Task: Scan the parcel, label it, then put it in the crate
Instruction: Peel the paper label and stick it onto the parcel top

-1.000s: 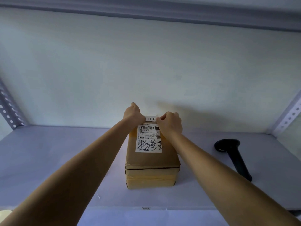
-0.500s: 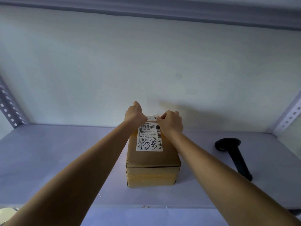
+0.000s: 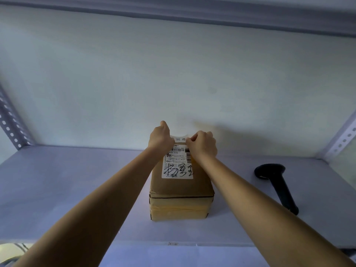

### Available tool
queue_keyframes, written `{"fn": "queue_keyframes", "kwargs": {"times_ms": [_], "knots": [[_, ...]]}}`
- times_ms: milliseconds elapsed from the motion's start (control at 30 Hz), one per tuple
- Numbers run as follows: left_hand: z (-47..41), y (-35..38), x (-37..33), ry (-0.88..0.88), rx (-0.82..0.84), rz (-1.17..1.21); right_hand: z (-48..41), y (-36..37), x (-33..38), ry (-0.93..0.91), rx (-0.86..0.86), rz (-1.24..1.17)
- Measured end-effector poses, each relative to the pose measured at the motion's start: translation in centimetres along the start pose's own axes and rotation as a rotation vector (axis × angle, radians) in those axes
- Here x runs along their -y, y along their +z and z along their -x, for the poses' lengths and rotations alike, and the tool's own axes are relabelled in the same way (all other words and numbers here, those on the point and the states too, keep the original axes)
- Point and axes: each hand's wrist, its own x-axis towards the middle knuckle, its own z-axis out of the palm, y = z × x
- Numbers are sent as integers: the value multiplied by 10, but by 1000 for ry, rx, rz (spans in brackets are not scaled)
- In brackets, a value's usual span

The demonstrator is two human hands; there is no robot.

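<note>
A pale wall [image 3: 173,74] rises behind a grey tabletop [image 3: 57,189]. A brown parcel [image 3: 181,201] stands in the middle of it, its printed label [image 3: 177,166] facing up. A black scanner [image 3: 277,185] lies well apart to the right. The left hand [image 3: 160,136] and the right hand [image 3: 203,146] each hold a closed pinching grip on a small white sticker [image 3: 180,138] at the parcel's far edge.

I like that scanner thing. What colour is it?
Black all over; the scanner shows in the head view.
</note>
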Motion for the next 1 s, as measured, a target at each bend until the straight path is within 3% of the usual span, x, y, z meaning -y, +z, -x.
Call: {"fn": "queue_keyframes", "kwargs": {"times_ms": [467,600,733,800,1000], "knots": [[9,2,20,13,-151,192,1,-3,-4,-18,-65,-61],[21,2,32,206,-222,79,4,-2,-12,-330,-35,133],[29,8,32,391,51,-261,9,3,-12,-530,134,308],[35,10,32,369,100,-274,9,3,-12,-500,181,348],[40,11,32,288,38,-314,12,0,-11,-334,135,354]]}}
